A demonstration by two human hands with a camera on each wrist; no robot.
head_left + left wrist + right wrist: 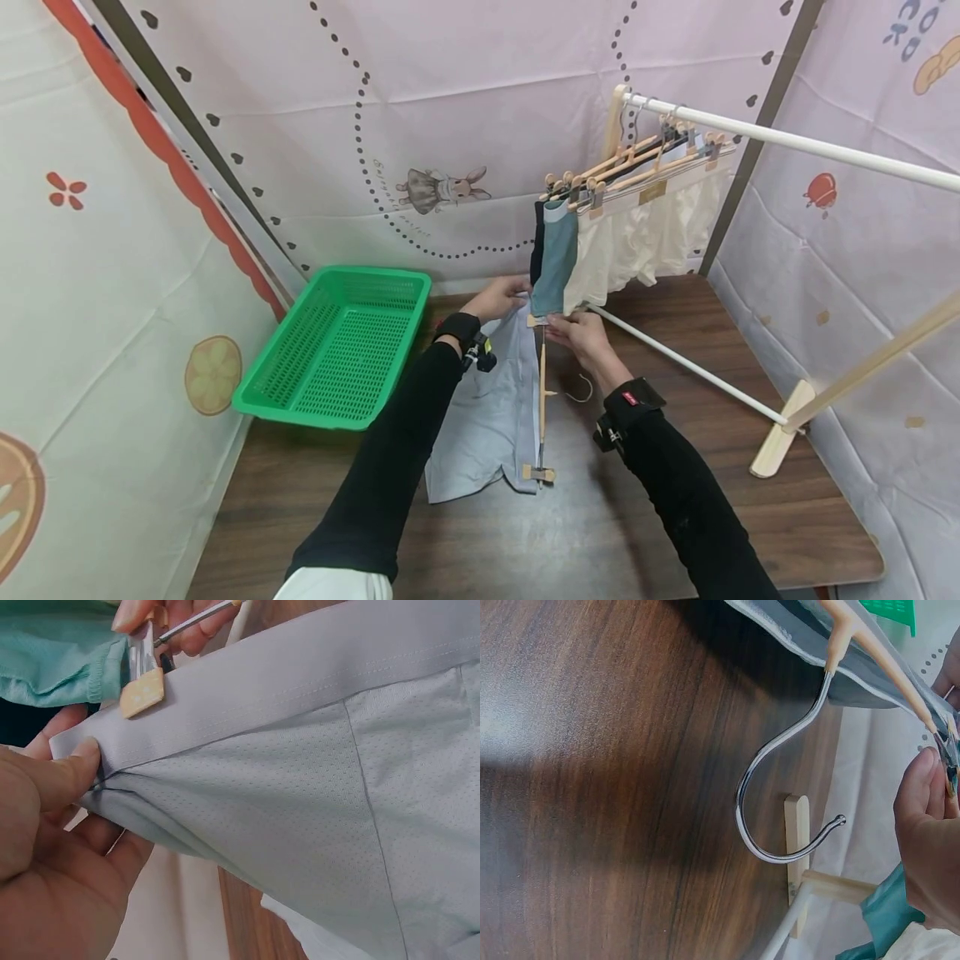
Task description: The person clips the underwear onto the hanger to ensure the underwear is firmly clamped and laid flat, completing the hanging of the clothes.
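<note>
Left hand (501, 297) pinching the waistband of the grey shorts (487, 408), thumb (56, 776) pressed on the band's end, fingers curled beneath. Right hand (581, 333) gripping the far clip (142, 691) of the hanger (542, 392), fingertips closed round its metal spring, clip sitting on the waistband just beside the left thumb. Shorts spread on the table (675, 517) near its middle, toward the back edge, waistband running along the hanger bar. Near clip (538, 473) at the bar's other end, toward the front edge, on the waistband's near end. Hanger's hook (780, 802) lying flat on the wood, pointing right. Green basket (341, 346) at the back left corner, well apart from the shorts. Rack (795, 146) on the right half of the table, with teal shorts (557, 254) and cream garments (652, 229) hanging from clip hangers, teal hem just above both hands.
</note>
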